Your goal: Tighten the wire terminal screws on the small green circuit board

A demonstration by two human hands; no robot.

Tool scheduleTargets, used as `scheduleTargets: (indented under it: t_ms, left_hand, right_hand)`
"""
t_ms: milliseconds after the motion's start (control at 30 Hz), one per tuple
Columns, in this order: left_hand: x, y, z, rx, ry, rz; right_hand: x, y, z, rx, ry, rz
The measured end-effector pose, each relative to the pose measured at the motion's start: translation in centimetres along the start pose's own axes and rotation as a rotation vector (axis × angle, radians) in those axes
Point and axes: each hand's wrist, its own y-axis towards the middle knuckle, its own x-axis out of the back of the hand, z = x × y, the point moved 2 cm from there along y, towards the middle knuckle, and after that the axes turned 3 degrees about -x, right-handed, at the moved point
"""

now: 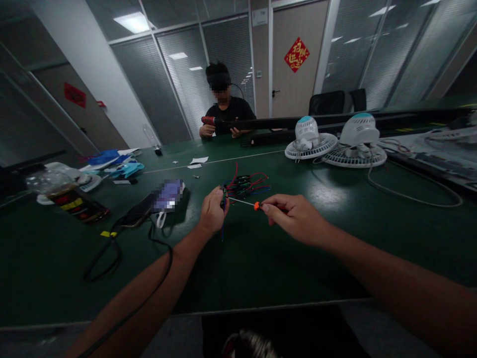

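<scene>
My left hand [212,211] is closed around a small dark connector part [223,196] with thin wires hanging below it. My right hand [294,216] grips a thin screwdriver [246,202] with an orange collar, its metal tip pointing left into the part. Both hands hover above the dark green table [261,258]. Just behind them lies a bundle of red, blue and black wires with small connectors [248,183].
Two white desk fans [335,144] lie face down at the back right with a cable looping off. A phone and black cable [149,209] lie left, with a bottle [63,191] and blue cloths further left. A person sits across the table holding a red tool [208,121].
</scene>
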Motion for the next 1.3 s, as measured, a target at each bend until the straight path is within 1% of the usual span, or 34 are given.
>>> scheduleTargets:
  t_ms: [67, 100, 133, 200, 233, 300, 367, 467, 533, 600, 667, 767, 867, 967, 1067, 1167, 1300]
  left_hand:
    - [0.0, -0.1, 0.0, -0.077, 0.021, -0.061]
    - [0.0, -0.1, 0.1, -0.109, 0.043, -0.067]
    - [0.0, 0.0, 0.3, -0.133, 0.072, -0.046]
    - [0.0, 0.1, 0.6, -0.165, 0.121, 0.023]
    - [0.0, 0.2, 0.8, -0.17, 0.129, 0.057]
    - [0.0, 0.4, 1.3, -0.127, 0.111, 0.111]
    - [0.0, 0.6, 1.5, -0.065, 0.077, 0.154]
    - [-0.2, 0.7, 1.7, -0.004, 0.052, 0.222]
    - [-0.4, 0.7, 1.9, 0.009, 0.086, 0.262]
    - [-0.4, 0.7, 2.2, -0.018, 0.164, 0.287]
    - [-0.3, 0.6, 2.3, -0.073, 0.256, 0.294]
    - [-0.1, 0.4, 2.2, -0.152, 0.417, 0.26]
    - [-0.1, 0.1, 1.9, -0.215, 0.571, 0.198]
    - [-0.3, 0.0, 1.7, -0.262, 0.702, 0.152]
    - [-0.5, 0.1, 1.8, -0.29, 0.823, 0.14]
    - [-0.5, 0.3, 2.2, -0.304, 0.884, 0.134]
    - [-0.5, 0.4, 2.4, -0.304, 0.851, 0.125]
  right_hand:
    - [0.1, 0.0, 0.1, 0.028, -0.019, -0.047]
    - [0.3, 0.0, 0.1, 0.022, -0.02, -0.081]
    - [0.4, 0.1, 0.2, -0.005, -0.01, -0.116]
    - [0.7, 0.3, 0.1, -0.11, 0.059, -0.159]
    - [0.7, 0.4, 0.0, -0.175, 0.116, -0.163]
    - [0.8, 0.7, -0.4, -0.28, 0.242, -0.151]
    - [0.8, 0.9, -0.7, -0.326, 0.317, -0.147]
    - [0.8, 1.0, -1.2, -0.318, 0.289, -0.141]
    - [0.8, 1.0, -1.3, -0.312, 0.241, -0.13]
    - [0.8, 1.0, -1.2, -0.299, 0.182, -0.133]
    - [1.0, 0.9, -1.1, -0.257, 0.101, -0.153]
    - [1.1, 0.8, -0.8, -0.168, -0.023, -0.179]
    - [1.2, 0.7, -0.4, -0.102, -0.107, -0.154]
    - [1.2, 0.5, -0.2, -0.08, -0.164, -0.11]
    - [1.1, 0.6, -0.3, -0.09, -0.185, -0.097]
    - [1.1, 0.8, -0.6, -0.1, -0.165, -0.091]
    - [1.0, 1.0, -0.9, -0.121, -0.127, -0.11]
